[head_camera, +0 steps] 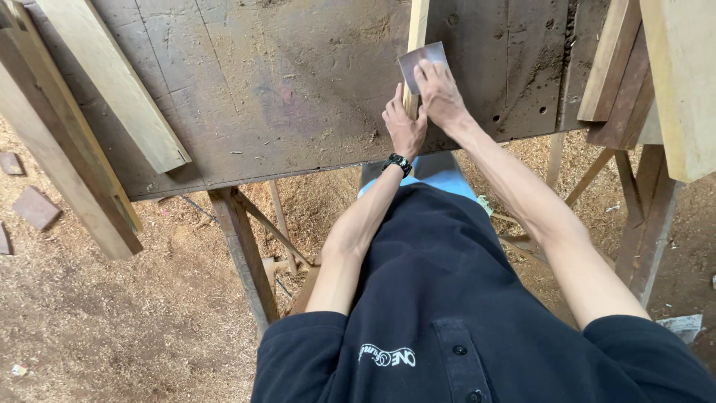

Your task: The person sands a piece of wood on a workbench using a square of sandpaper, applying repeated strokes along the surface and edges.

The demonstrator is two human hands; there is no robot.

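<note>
A thin pale wooden strip (418,26) lies on the dark, worn workbench top (298,89), running away from me. My left hand (403,127), with a black wristwatch, grips the strip's near end at the bench edge. My right hand (440,93) presses a brownish sheet of sandpaper (420,60) flat against the strip just beyond the left hand.
Long pale planks (112,82) lie across the bench's left side and overhang its edge. More boards (671,75) are stacked at the right. Wooden trestle legs (242,254) stand under the bench. Sawdust covers the floor (112,313), with small wood blocks (33,207) at the left.
</note>
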